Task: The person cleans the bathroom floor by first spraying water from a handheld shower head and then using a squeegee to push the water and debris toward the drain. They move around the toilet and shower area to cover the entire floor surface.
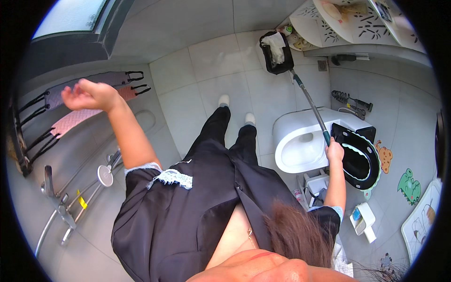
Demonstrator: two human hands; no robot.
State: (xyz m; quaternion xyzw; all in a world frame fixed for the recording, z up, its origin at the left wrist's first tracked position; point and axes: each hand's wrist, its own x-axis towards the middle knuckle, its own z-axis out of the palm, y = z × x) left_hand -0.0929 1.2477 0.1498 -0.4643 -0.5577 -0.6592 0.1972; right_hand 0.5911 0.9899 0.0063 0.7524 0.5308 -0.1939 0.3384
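Observation:
My right hand (334, 152) grips the dark green upper grip of a long metal pole (312, 101), which slants across the toilet. Its lower end meets the near corner of a waste bin lined with a black bag (286, 62); whatever head it carries cannot be made out. Crumpled white paper (276, 47) lies in the bin. Raised at the left, my left hand (92, 96) is empty, its fingers loosely curled and apart, slightly blurred. Behind it hang a purple-grey back-scrubbing strap (58, 97) and a pink one (75, 121). A white toilet (282, 155) stands beside my right arm.
The black toilet seat (364, 167) is raised against the wall. A corner shelf (338, 28) stands beyond the bin, with a floor drain (322, 66) nearby. Coiled bidet hose (341, 96) hangs behind the toilet. Shower fittings (105, 176) line the left wall. A paper holder (363, 218) is at right.

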